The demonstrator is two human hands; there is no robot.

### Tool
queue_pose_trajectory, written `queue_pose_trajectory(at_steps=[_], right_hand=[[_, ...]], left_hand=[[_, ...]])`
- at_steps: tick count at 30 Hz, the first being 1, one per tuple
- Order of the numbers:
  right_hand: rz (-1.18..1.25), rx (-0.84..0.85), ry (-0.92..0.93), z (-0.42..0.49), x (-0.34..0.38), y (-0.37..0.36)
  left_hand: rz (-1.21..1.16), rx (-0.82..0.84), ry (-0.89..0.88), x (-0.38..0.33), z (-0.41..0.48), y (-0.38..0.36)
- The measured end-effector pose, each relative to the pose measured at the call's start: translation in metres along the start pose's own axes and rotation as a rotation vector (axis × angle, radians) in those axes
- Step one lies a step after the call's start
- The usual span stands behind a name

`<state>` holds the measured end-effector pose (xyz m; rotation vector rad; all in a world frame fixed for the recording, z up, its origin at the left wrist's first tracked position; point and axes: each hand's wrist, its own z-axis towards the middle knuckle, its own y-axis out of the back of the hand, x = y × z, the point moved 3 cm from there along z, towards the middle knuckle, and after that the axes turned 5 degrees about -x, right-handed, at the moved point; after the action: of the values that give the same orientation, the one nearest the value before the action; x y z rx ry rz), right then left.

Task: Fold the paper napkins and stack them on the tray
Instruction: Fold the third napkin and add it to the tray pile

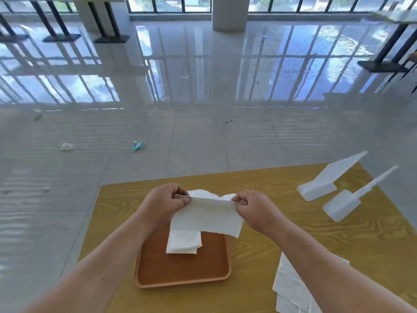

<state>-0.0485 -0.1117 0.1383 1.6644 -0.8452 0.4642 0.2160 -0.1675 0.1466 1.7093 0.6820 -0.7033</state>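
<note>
Above the tray (158,267), your left hand (164,204) and right hand (255,208) each pinch a top corner of the napkin (206,216), held half-folded over the folded stack (184,241). Match the edges squarely before creasing, then lay it flat on that stack.

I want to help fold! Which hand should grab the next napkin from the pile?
Probably the right hand: the unfolded pile lies beside the right forearm. The left hand sits across the tray.
</note>
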Motion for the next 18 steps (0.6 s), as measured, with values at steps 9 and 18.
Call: queue_pose_trajectory(at_steps=[9, 18], right_hand=[[0.036, 0.145, -0.037, -0.006, 0.008, -0.011], [1.310, 0.284, -0.297, -0.012, 0.017, -0.030]], left_hand=[[0.340, -0.140, -0.253, -0.022, 0.008, 0.006], [0.048, 0.211, 0.369, -0.002, -0.006, -0.019]])
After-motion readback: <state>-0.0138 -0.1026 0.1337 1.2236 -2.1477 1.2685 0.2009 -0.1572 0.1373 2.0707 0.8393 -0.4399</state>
